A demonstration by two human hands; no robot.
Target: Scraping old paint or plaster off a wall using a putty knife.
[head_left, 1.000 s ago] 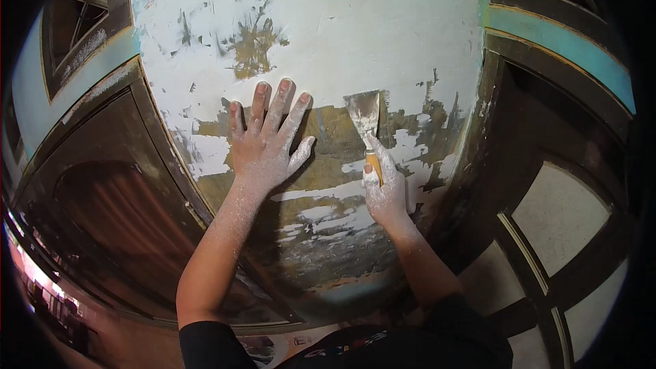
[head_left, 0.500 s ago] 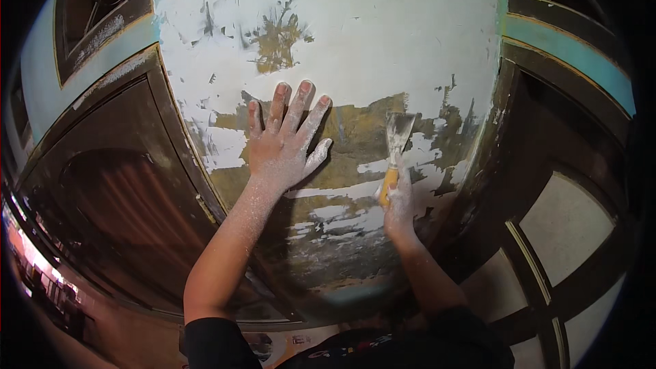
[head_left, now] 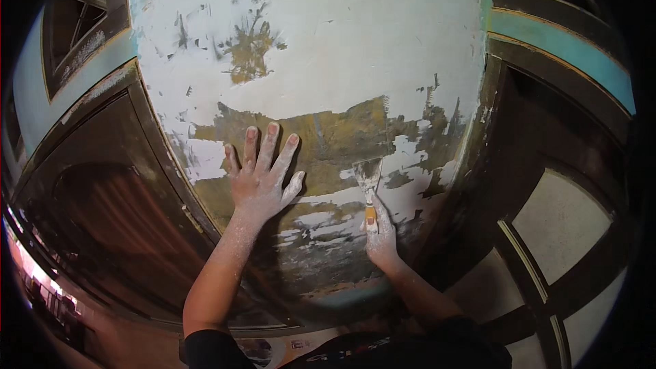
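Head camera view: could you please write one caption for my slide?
Dusty left hand spread against a patchy white wall, dusty right hand gripping a yellow-handled putty knife.

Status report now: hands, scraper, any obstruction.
Left hand spread against patchy wall. Right hand gripping scraper, blade pointing up. No obstruction visible near blade.

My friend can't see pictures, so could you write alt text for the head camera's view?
A person's dusty right hand holds a yellow-handled scraper at a patchy white-and-brown wall, while the left hand spreads flat against the wall. A dark door stands at left, pale panels at right.
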